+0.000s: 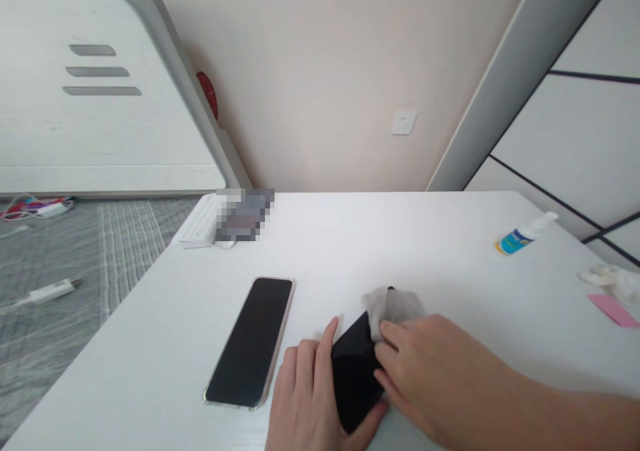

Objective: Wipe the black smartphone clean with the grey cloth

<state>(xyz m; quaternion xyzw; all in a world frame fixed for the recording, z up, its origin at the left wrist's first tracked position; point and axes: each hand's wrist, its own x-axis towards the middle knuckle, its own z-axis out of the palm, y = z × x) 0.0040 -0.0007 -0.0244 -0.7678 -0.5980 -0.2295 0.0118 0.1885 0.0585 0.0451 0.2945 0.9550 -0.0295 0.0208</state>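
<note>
Left hand (310, 398) steadies a black phone (354, 371) flat; right hand (425, 364) presses a grey cloth (393, 304) onto it.

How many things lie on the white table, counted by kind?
Phones: 2, a black-screened phone in a pale case and a black phone under both hands
Cloths: 2, grey, whitish crumpled
Spray bottles: 1
Pink cards: 1
White ridged boxes: 1
Total: 7

Bare hands (310, 398), sleeveless forearms
</note>
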